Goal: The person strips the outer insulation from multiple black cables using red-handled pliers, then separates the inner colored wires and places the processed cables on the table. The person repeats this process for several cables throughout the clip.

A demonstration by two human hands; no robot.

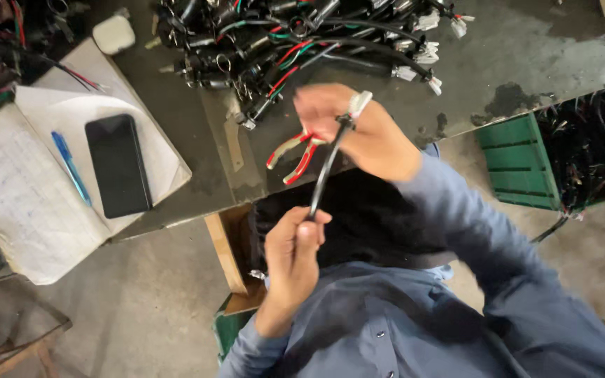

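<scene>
The left hand [292, 255] is closed in a fist around the lower end of a black cable [323, 168], its fingers [308, 231] wrapped tight about it. The cable runs up and slightly right from that fist to the right hand [358, 133], which is blurred; its fingers seem pressed together on the cable's upper end, just below a small white plug [359, 103] that sticks out above them. Both hands hold the cable in the air, in front of the near edge of the counter [512, 63].

Just to the left of the right hand's fingers, a pair of pliers [294, 155] with red and pale handles lies on the counter. Beyond those fingers, farther up the counter, sits a big heap of black cables [302, 42] with red, green and white bits. Well to the left of both hands lies an open notebook [29, 203] with a black phone [117, 165] and a blue pen [71, 166] on it. To the right, a green crate [516, 164] holds more dark wiring. Below the left hand's fingers is a blue shirt sleeve [246, 350].
</scene>
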